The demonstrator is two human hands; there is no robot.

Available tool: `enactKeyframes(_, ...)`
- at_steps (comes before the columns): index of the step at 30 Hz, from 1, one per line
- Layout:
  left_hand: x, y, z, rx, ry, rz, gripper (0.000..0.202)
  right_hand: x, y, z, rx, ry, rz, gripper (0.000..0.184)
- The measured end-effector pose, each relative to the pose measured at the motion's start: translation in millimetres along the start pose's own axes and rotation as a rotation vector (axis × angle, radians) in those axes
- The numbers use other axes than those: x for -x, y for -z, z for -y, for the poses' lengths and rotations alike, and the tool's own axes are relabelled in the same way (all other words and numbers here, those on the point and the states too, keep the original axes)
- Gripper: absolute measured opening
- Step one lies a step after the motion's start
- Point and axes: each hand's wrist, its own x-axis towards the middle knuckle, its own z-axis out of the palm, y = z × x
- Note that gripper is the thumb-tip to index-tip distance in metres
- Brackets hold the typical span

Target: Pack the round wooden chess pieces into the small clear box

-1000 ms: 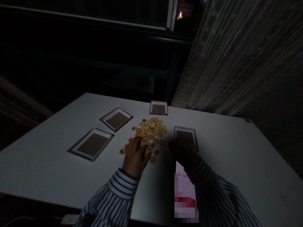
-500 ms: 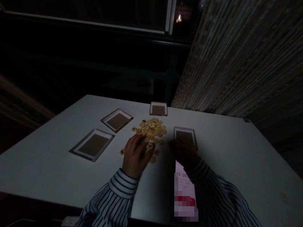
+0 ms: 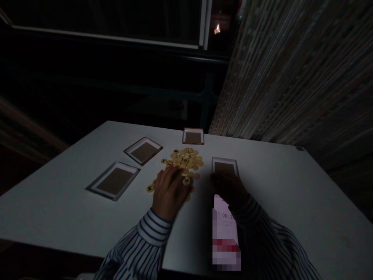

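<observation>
A heap of round yellow game discs (image 3: 186, 160), some marked in black or red, lies in the middle of a white table (image 3: 58, 202). My left hand (image 3: 170, 190) lies flat on the near side of the heap, fingers stretched out over several discs. My right hand (image 3: 230, 188) sits in deep shadow beside a small tray (image 3: 224, 168), just to the right of the heap; its fingers are too dark to make out. Both arms wear striped sleeves.
Three more shallow trays with brown bottoms stand around the heap: one at the left (image 3: 114, 181), one behind it (image 3: 142, 150), one at the back (image 3: 193, 136). A lit screen with digits (image 3: 225, 221) lies near the front edge. A brick wall (image 3: 291, 77) rises at the right.
My left hand has slid slightly to the right and forward over the near discs. The view has shifted a little. My right hand has stayed beside the small tray.
</observation>
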Motion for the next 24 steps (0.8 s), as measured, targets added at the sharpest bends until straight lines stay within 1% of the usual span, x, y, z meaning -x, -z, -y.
enactKeyframes(6, -5, -3.1, -8, -0.001, -0.042, -0.014, 0.025, 7, 6, -7, -0.035, 0.008, -0.032, 0.018)
enactKeyframes(12, -13, -9.0, -19, 0.010, -0.074, -0.025, 0.024, 16, 7, -21, 0.003, 0.006, -0.063, 0.018)
enactKeyframes(18, -20, -15.0, -33, 0.026, -0.068, -0.014, 0.022, 22, 11, -25, -0.053, -0.067, -0.142, 0.020)
enactKeyframes(24, -27, -23.2, -44, 0.047, -0.072, -0.014, 0.019, 25, 11, -29, -0.115, -0.111, -0.231, 0.020)
